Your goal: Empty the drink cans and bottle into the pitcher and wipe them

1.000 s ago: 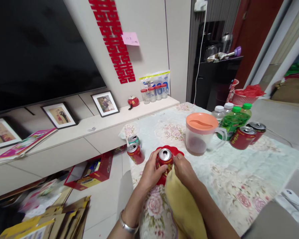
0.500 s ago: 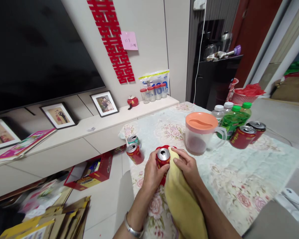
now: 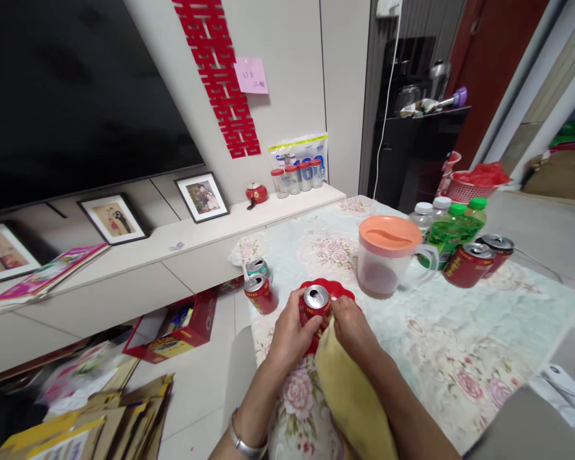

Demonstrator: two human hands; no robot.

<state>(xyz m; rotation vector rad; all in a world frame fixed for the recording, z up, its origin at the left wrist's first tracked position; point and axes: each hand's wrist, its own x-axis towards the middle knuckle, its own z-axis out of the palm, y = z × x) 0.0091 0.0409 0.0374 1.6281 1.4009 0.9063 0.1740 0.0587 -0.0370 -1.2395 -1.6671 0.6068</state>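
Note:
My left hand (image 3: 290,329) is wrapped round a red drink can (image 3: 316,301), which stands upright with its opened top facing me. Beneath the can lies a red scalloped tray (image 3: 347,292). My right hand (image 3: 353,324) is closed on a yellow cloth (image 3: 352,383) beside the can's right side; the cloth hangs down toward me over the table edge. Its fingertips are partly hidden, so I cannot tell whether the cloth touches the can. To the left stand another red can (image 3: 261,295) and a green can (image 3: 257,267).
A jug with an orange lid (image 3: 389,233) stands right of the tray. Behind it are several bottles (image 3: 453,227) and two cans (image 3: 468,265). A floral tablecloth (image 3: 426,345) covers the table. Left on the floor are a red box (image 3: 196,326) and cardboard (image 3: 110,421).
My right hand has closed into a tighter grip and bunched the cloth's upper end, which stood up beside the can before. More of the red tray shows. My left hand keeps holding the can.

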